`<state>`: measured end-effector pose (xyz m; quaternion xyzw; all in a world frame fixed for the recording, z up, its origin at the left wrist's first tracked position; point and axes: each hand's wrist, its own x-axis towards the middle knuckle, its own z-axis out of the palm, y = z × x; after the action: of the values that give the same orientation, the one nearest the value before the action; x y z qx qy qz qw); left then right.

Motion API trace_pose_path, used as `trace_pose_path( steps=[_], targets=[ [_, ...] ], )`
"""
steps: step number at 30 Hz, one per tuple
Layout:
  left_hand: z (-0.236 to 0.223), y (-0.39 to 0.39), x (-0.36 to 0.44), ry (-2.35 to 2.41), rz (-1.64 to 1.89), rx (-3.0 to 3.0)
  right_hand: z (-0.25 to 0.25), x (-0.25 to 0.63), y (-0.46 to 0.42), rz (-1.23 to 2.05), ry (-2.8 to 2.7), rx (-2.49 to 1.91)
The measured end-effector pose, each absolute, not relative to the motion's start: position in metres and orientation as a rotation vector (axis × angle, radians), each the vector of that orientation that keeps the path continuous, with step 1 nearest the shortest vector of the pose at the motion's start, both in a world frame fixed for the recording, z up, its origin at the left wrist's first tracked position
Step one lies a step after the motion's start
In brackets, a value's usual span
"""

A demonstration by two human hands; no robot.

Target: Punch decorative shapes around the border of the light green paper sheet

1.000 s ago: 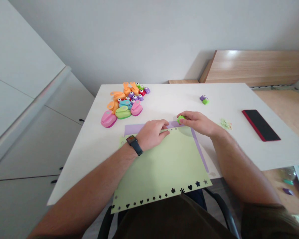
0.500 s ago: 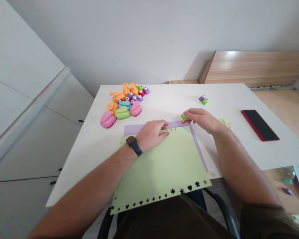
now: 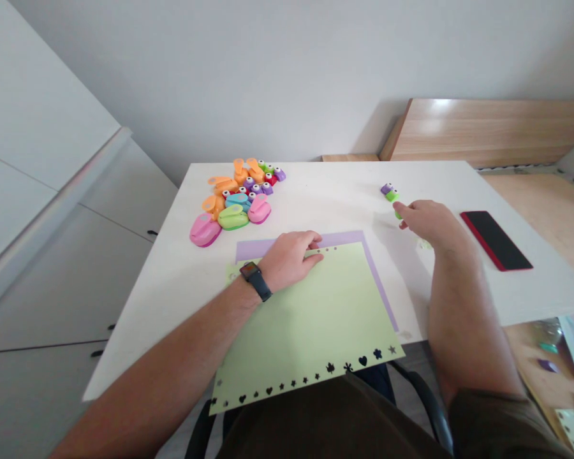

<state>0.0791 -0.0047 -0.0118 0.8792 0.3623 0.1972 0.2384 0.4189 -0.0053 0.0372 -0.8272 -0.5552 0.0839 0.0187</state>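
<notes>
My left hand (image 3: 291,260) rests on the top edge of a light green sheet of paper (image 3: 316,312), thumb and fingers apart. Along the sheet's near edge runs a row of cut-out hearts, stars and flowers, with a few smaller holes at its top edge. Under it a purple sheet (image 3: 347,238) shows at the top and right. Pinched in my right hand (image 3: 425,222) is a small green paper punch (image 3: 398,215), mostly covered by the fingers. Just beyond it on the table stand a purple punch (image 3: 386,188) and another green punch (image 3: 391,195).
Several larger punches, including a pink one (image 3: 205,230) and a lime green one (image 3: 233,217), cluster at the table's back left with small ones. A phone-like black slab with a red edge (image 3: 496,240) lies at right. Paper bits (image 3: 425,243) lie beside my right wrist.
My right hand has carried the green punch away from the sheets' top edge, to the right and toward the two small punches. My left hand stays on the paper.
</notes>
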Motion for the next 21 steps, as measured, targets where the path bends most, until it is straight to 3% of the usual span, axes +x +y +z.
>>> trace_pose_path(
  steps=[13, 21],
  targets=[
    [-0.011, -0.004, 0.08, 0.996, 0.531, 2.419, 0.035, 0.421, -0.01, 0.121, -1.657, -2.585],
    [-0.011, -0.005, 0.079, 0.993, 0.54, 2.419, 0.037, 0.408, -0.008, 0.249, -1.641, -2.494]
  ],
)
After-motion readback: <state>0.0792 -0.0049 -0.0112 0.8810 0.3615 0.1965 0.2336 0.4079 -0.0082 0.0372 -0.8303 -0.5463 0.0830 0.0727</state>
